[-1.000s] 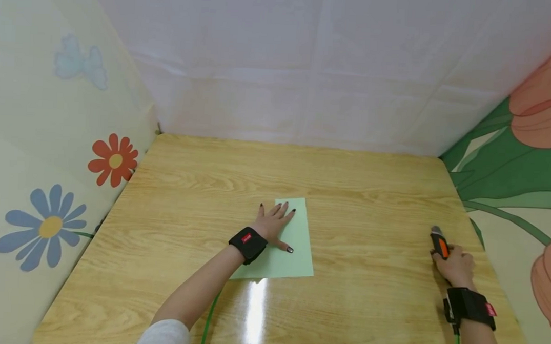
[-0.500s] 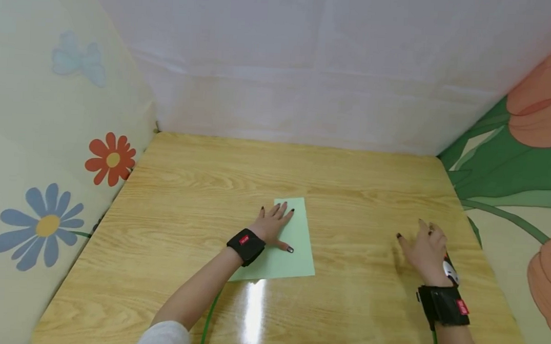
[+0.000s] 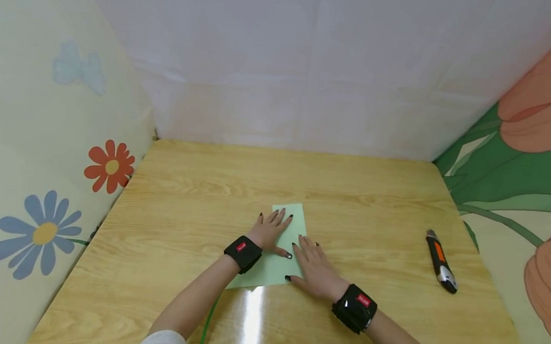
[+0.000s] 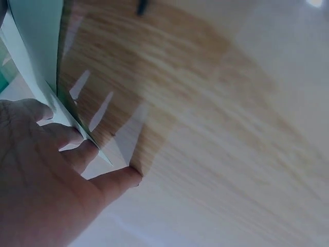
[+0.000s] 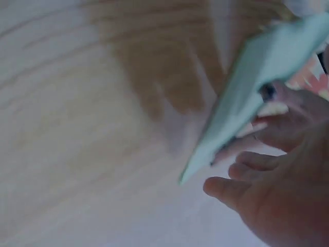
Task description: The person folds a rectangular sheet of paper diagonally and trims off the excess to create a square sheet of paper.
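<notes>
A light green sheet of paper (image 3: pixel 271 272) lies on the wooden table, one side slanting. My left hand (image 3: pixel 269 234) rests on its left part with fingers spread; in the left wrist view the fingertips (image 4: pixel 85 154) sit along the paper's edge. At the paper's right edge is my right hand (image 3: pixel 319 274), fingers straight and pointing up and left, the thumb over the lower right part. The right wrist view shows the right hand (image 5: pixel 288 190) close beside the green paper (image 5: pixel 252 92). Neither hand grips anything.
A utility knife (image 3: pixel 441 261) with black, orange and silver parts lies on the right side of the wooden table (image 3: pixel 371 207). White cloth (image 3: pixel 283 90) hangs behind the table. Flower-printed panels stand left and right. A green cable (image 3: pixel 209 318) runs below the left forearm.
My right hand has let go of the utility knife, leaving it on the table at the right, and has moved left to the paper. The left hand stays on the paper.
</notes>
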{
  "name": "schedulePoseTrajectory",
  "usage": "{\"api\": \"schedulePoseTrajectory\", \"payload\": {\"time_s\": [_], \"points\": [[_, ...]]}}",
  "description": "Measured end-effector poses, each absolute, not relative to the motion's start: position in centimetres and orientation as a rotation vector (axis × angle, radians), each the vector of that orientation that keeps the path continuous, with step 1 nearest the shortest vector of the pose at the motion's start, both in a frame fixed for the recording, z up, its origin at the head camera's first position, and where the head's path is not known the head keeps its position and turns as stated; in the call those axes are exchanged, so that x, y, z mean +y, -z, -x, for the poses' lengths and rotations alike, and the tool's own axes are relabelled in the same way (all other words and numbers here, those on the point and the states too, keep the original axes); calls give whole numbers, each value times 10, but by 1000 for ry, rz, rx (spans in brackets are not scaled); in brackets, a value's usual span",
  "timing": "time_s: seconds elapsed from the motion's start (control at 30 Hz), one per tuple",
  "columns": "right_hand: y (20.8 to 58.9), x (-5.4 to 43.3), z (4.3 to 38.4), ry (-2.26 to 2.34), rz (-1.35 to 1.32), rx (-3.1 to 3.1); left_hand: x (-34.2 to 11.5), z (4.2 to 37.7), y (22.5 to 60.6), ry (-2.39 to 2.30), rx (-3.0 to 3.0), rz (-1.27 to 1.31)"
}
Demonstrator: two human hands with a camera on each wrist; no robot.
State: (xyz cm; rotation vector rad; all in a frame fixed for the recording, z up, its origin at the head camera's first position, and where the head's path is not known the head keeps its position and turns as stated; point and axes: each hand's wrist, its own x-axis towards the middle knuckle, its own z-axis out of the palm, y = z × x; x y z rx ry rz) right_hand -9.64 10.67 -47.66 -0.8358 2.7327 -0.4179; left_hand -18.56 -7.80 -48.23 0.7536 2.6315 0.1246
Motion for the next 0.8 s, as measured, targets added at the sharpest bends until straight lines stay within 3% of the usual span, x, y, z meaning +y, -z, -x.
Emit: {"api": "schedulePoseTrajectory", "payload": {"time_s": [0.3,0.6,0.8], "points": [[494,101,99,388,834,2686,-88,174,503,-259,2731,-834],[501,102,96,312,872,2777,-99,120,484,216,2865,-968],[497,101,95,300,861,2792,-104,97,477,199,2874,-905]]}}
